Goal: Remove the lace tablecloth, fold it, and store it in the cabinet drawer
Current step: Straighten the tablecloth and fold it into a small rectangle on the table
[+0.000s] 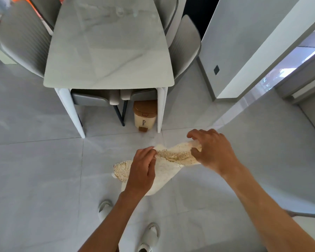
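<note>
Far left: grey ribbed chair (24,39) pushed in at the table's side, so out of the way. Next, marble table (107,51) w/ bare top, so the cloth is already off it & removal looks done. Under the table's near edge sits a small cream bin (145,116) w/ brown lid, tucked by the right leg, not involved. Below, mid-air over the floor tiles (35,170), the lace tablecloth (169,164) is bunched into a small cream bundle, held between both hands well clear of the table, prob. because folding is being done standing up. Left hand (141,172) is closed on the bundle's left part, thumb & fingers pinching an edge near the gold lace trim, w/ a lace corner hanging out to its left. Right hand (213,149) grips the right end, fingers curled over the top, likely to keep the fold line taut. Hands are close but not touching; cloth spans the gap. Fold seems partway. Cabinet drawer not identifiable here. White shoes (149,235) at bottom.
</note>
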`<state>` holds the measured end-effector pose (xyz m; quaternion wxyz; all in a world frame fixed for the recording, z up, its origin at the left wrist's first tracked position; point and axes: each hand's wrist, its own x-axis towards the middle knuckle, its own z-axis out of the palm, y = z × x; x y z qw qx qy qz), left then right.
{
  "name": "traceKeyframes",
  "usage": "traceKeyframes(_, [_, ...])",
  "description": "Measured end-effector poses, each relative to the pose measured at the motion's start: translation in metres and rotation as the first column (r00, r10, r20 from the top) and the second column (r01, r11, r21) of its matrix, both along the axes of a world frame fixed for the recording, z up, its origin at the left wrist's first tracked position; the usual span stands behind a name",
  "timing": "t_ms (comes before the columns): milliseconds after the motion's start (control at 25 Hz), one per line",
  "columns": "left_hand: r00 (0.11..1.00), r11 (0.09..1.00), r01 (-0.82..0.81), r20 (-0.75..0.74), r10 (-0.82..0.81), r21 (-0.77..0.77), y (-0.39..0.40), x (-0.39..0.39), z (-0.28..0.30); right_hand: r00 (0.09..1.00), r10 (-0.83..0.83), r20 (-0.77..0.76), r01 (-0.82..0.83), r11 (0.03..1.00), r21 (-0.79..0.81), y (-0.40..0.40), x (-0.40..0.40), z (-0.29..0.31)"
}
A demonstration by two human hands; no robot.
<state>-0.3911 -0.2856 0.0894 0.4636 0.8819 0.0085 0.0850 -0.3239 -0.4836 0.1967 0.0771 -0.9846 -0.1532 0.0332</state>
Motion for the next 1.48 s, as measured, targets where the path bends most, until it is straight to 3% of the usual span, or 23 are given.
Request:
traceKeyframes(120, [0.999,0.999,0.039,0.012,-0.039,0.017,0.009,-0.005,0.007,0.985,0.169,0.017,-0.17,0.985,0.017,0.024,0.006,-0.012])
traceKeyframes(200, [1.0,1.0,-0.005,-0.002,0.005,0.015,0.024,-0.008,0.001,0.987,0.141,0.074,-0.149,0.982,0.117,0.03,0.01,-0.016])
traceKeyframes(360, [0.989,0.999,-0.032,-0.144,0.028,-0.025,0.032,-0.022,-0.031,0.996,0.079,0.046,-0.089,0.946,0.312,0.043,0.002,-0.01])
traceKeyframes(600, [0.973,0.994,0.052,-0.22,-0.073,-0.101,-0.013,-0.016,-0.052,0.995,-0.022,0.099,-0.007,0.96,0.279,0.064,-0.004,0.024])
traceKeyframes(800, [0.916,0.936,-0.242,-0.379,0.134,-0.254,-0.037,-0.011,-0.054,0.992,-0.095,0.086,0.059,0.934,0.352,0.052,-0.012,0.04])
traceKeyframes(960, [0.916,0.878,-0.314,-0.359,0.18,-0.362,-0.017,-0.001,-0.053,0.987,-0.091,0.132,0.042,0.941,0.336,0.023,-0.017,0.037])
traceKeyframes(1080, [0.96,0.957,-0.222,-0.211,0.182,-0.184,0.005,0.008,-0.039,0.957,-0.248,0.15,0.196,0.935,0.295,-0.015,-0.01,0.027])
traceKeyframes(1160, [0.984,0.991,-0.132,-0.123,0.128,-0.025,0.015,0.01,-0.026,0.924,-0.336,0.181,0.312,0.938,0.15,-0.034,-0.003,0.02])
traceKeyframes(1200, [0.988,0.994,-0.105,-0.108,0.107,0.024,0.017,0.01,-0.018,0.928,-0.297,0.227,0.288,0.955,0.071,-0.035,-0.002,0.016])
traceKeyframes(1280, [0.995,0.995,-0.041,-0.088,0.049,0.093,0.015,0.011,-0.002,0.978,-0.02,0.209,0.022,1.0,-0.007,-0.018,-0.004,0.006])
traceKeyframes(1360, [0.998,0.984,0.052,-0.049,-0.045,0.169,0.01,0.013,0.012,0.952,0.307,0.011,-0.307,0.952,0.012,0.014,-0.005,-0.009])
traceKeyframes(1480, [0.99,0.958,0.113,0.056,-0.132,0.263,0.018,0.013,0.027,0.869,0.443,-0.219,-0.414,0.895,0.165,0.057,0.001,-0.033])
